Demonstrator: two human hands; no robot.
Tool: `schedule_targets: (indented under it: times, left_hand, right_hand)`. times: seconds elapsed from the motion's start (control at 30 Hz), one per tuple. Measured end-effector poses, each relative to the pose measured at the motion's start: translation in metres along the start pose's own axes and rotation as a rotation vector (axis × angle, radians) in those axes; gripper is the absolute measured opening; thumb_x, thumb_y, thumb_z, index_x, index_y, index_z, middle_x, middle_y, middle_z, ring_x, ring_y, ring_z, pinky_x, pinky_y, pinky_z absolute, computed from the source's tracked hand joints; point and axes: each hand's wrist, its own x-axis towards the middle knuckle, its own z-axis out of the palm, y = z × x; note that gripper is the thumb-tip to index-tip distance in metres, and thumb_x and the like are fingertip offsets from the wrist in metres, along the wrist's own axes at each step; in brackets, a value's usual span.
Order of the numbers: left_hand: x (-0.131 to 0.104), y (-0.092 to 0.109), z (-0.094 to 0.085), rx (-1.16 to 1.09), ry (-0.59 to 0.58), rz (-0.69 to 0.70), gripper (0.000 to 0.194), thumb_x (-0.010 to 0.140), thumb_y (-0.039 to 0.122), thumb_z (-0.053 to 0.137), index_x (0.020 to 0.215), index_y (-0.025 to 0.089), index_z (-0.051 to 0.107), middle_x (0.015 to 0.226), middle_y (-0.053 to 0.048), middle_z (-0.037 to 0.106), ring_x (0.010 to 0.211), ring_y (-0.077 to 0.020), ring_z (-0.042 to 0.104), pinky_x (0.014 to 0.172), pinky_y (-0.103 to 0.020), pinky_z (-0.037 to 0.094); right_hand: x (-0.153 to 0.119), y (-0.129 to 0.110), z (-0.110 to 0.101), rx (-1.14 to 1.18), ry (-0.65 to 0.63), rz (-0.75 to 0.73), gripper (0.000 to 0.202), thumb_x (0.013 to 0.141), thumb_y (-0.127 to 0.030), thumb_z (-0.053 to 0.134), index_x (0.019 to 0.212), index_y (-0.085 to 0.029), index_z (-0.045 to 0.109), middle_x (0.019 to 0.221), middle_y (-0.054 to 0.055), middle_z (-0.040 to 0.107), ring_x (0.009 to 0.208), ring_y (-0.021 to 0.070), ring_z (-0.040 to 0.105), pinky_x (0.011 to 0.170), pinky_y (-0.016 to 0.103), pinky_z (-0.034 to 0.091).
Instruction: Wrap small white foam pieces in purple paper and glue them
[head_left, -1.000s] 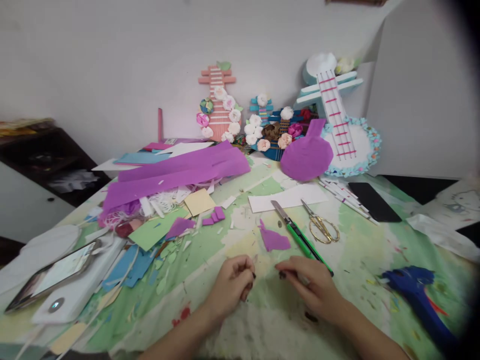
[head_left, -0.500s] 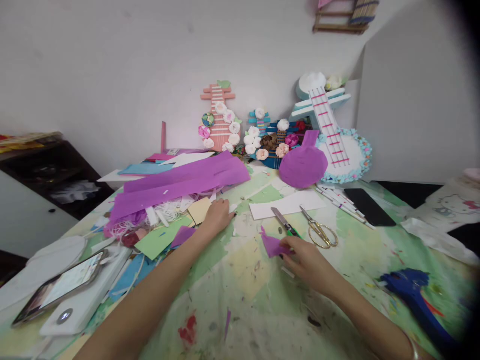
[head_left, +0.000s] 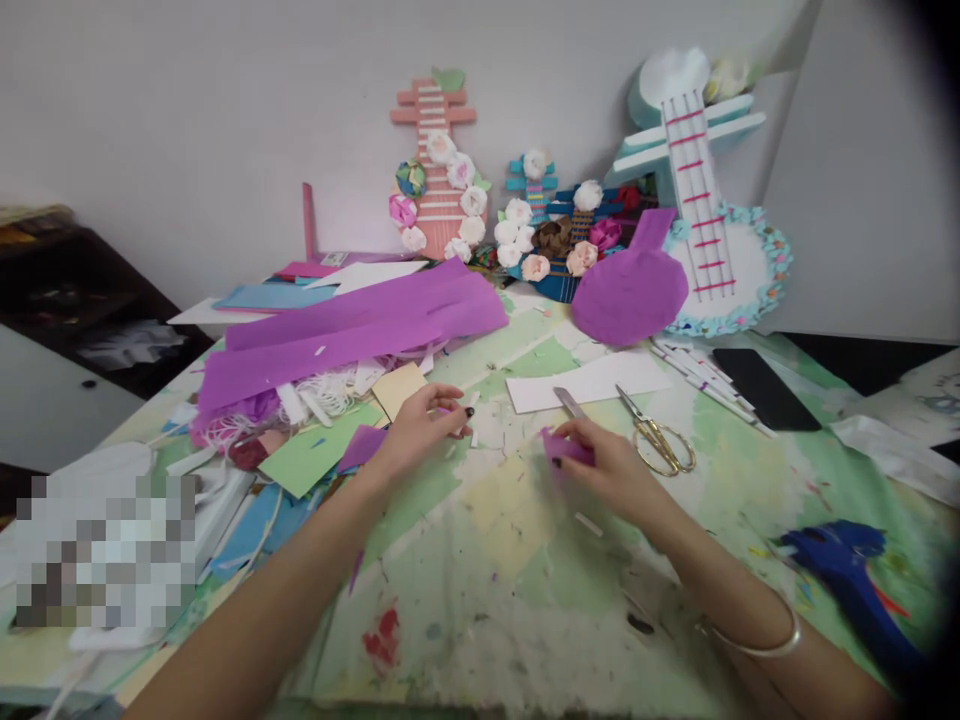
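Observation:
My right hand [head_left: 600,465] is closed on a small piece of purple crepe paper [head_left: 562,450], held just over the table. Right behind that hand lies a box cutter, its blade [head_left: 571,403] showing and its handle mostly hidden. Gold-handled scissors [head_left: 660,440] rest just to the right. My left hand [head_left: 427,425] hovers by a tan sticky-note pad [head_left: 397,388], fingers loosely bent and the thumb apart. A tiny purplish patch shows between those fingers, too small to name. Below the left wrist is a purple paper scrap [head_left: 362,447].
Purple crepe sheets [head_left: 360,330] cover a pile at left. A purple-wrapped instrument shape [head_left: 630,290] leans near a white model [head_left: 697,220] and flower-trimmed ones. A white strip [head_left: 525,393], black phone [head_left: 765,388] and blue glue gun [head_left: 847,570] lie rightward. A pixelated patch hides the left corner.
My view has shifted. My left hand has turned and its fingers show more. My right hand still holds the purple paper and now covers the cutter's handle. A thin purple strip now lies farther left.

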Motion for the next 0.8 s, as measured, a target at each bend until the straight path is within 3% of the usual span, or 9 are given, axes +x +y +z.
schedule_targets:
  times: [0.13,0.23,0.37,0.53,0.6,0.73,0.8]
  left_hand:
    - [-0.028,-0.002,-0.002,-0.123,0.054,-0.021,0.034,0.072,0.033,0.061,0.101,0.015,0.055,0.084,-0.002,0.057,0.063,-0.0124,0.060,0.061,-0.027,0.047]
    - [-0.038,-0.011,-0.009,-0.162,0.114,-0.028,0.035,0.070,0.035,0.065,0.098,0.016,0.056,0.084,-0.001,0.055,0.063,-0.0125,0.059,0.059,-0.026,0.045]
    - [-0.051,-0.022,-0.007,-0.230,0.173,-0.063,0.036,0.075,0.038,0.063,0.103,0.018,0.055,0.084,0.000,0.055,0.067,-0.0117,0.058,0.064,-0.025,0.045]
    - [-0.065,-0.019,0.013,-0.231,-0.062,-0.223,0.039,0.076,0.042,0.059,0.106,0.016,0.057,0.076,-0.001,0.058,0.071,-0.0143,0.058,0.065,-0.025,0.044]
    - [-0.067,-0.017,0.020,-0.222,-0.089,-0.234,0.037,0.076,0.041,0.058,0.103,0.015,0.058,0.073,-0.001,0.058,0.071,-0.0146,0.057,0.065,-0.025,0.044]
    - [-0.068,-0.015,0.033,-0.162,-0.020,-0.075,0.028,0.077,0.035,0.056,0.098,0.017,0.060,0.082,-0.003,0.059,0.075,-0.0151,0.057,0.069,-0.026,0.045]
    - [-0.068,-0.016,0.040,-0.069,-0.014,0.073,0.023,0.077,0.029,0.055,0.096,0.018,0.060,0.085,-0.003,0.059,0.078,-0.0154,0.057,0.070,-0.027,0.046]
  right_hand:
    - [0.001,0.008,-0.016,0.364,0.339,0.014,0.026,0.081,-0.031,0.056,0.103,-0.018,0.058,0.075,0.001,0.059,0.063,0.0133,0.052,0.055,0.025,0.038]
    - [-0.002,0.014,-0.019,0.431,0.396,0.060,0.023,0.079,-0.035,0.060,0.092,-0.017,0.064,0.074,0.002,0.061,0.061,0.0127,0.050,0.054,0.024,0.038]
    - [-0.004,0.013,-0.016,0.617,0.278,0.111,0.024,0.076,-0.041,0.064,0.079,-0.017,0.063,0.068,0.001,0.060,0.058,0.0116,0.050,0.051,0.023,0.039]
    - [-0.005,0.006,-0.006,0.962,0.288,0.154,0.021,0.072,-0.036,0.070,0.078,-0.019,0.059,0.065,-0.002,0.058,0.055,0.0098,0.052,0.052,0.022,0.043]
    - [-0.006,0.001,0.003,1.108,0.230,0.216,0.026,0.071,-0.037,0.071,0.082,-0.021,0.054,0.062,-0.003,0.058,0.050,0.0106,0.054,0.048,0.022,0.043]
    - [-0.009,-0.011,0.027,1.170,-0.058,0.316,0.031,0.074,-0.040,0.066,0.089,-0.022,0.046,0.056,-0.004,0.061,0.050,0.0145,0.061,0.051,0.025,0.048]
    - [-0.011,-0.014,0.037,1.097,-0.120,0.324,0.031,0.076,-0.039,0.063,0.093,-0.022,0.045,0.057,-0.004,0.062,0.052,0.0151,0.063,0.054,0.026,0.050]
